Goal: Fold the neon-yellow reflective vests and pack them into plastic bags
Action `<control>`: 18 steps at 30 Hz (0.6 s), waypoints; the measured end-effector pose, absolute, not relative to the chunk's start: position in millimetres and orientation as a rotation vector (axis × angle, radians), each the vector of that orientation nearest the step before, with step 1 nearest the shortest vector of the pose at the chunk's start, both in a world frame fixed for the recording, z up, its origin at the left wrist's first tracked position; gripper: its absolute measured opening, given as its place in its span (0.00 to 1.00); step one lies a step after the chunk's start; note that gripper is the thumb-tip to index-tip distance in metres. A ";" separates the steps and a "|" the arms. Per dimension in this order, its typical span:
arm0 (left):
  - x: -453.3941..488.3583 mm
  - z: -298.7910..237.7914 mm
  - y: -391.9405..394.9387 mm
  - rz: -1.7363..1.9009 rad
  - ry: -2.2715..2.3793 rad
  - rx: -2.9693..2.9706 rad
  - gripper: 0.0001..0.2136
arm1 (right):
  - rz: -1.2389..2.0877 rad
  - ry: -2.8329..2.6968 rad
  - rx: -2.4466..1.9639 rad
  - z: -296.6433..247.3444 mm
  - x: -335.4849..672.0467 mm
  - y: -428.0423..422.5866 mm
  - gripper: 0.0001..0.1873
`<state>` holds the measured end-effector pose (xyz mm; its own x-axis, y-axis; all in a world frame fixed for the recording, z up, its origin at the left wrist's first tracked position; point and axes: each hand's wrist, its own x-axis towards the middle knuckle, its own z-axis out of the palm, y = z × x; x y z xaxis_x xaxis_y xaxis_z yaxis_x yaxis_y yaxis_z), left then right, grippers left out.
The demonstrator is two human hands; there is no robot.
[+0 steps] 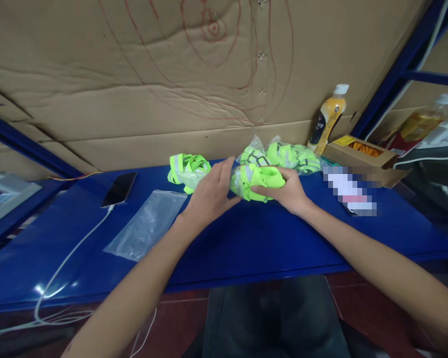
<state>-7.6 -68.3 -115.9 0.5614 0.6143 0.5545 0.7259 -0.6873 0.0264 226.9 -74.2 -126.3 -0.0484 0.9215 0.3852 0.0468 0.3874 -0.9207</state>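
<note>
A rolled-up neon yellow-green reflective vest (263, 183) with grey bands is between my hands, just above the blue tabletop. My right hand (289, 191) grips its right end, thumb across the front. At the left end, where clear plastic shows, my left hand (214, 191) curves around with fingers behind and thumb below; the exact contact is partly hidden. Another neon bundle in clear plastic (189, 171) lies left of my left hand. Behind the held vest are more bagged neon bundles (293, 156). A flat clear zip bag (147, 223) rests beside my left forearm.
A phone (119, 189) with a white charging cable (78, 248) lies at the left. On the right are a blurred-out phone-like object (349, 191), an open cardboard box (362, 154) and a yellow drink bottle (328, 119). A cardboard panel (153, 109) backs the blue table (224, 258).
</note>
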 end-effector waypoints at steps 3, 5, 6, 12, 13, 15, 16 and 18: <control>-7.9 -113.1 -70.0 -0.616 -1.151 -2.565 0.34 | 0.909 -1.532 -0.906 -122.8 224.7 -77.7 0.23; -9.8 -111.6 -71.6 -0.573 -1.120 -2.583 0.30 | 0.916 -1.572 -0.894 -122.1 224.1 -78.9 0.26; -11.2 -111.5 -72.2 -0.570 -1.093 -2.589 0.30 | 0.902 -1.586 -0.890 -122.4 224.1 -79.1 0.27; -12.8 -114.2 -74.1 -0.579 -0.994 -2.569 0.29 | 0.645 -1.754 -0.853 -134.2 226.2 -77.8 0.22; -11.3 -114.0 -74.6 -0.568 -0.980 -2.588 0.29 | 0.601 -1.797 -0.834 -137.2 226.3 -77.5 0.21; -7.8 -113.4 -75.2 -0.536 -0.940 -2.633 0.28 | 0.537 -1.862 -0.797 -142.9 225.5 -77.6 0.20; -6.4 -113.1 -75.2 -0.525 -0.917 -2.649 0.27 | 0.518 -1.884 -0.785 -145.3 224.3 -78.0 0.20; -4.9 -113.6 -74.4 -0.533 -0.881 -2.662 0.24 | 0.481 -1.904 -0.777 -148.7 220.5 -79.7 0.18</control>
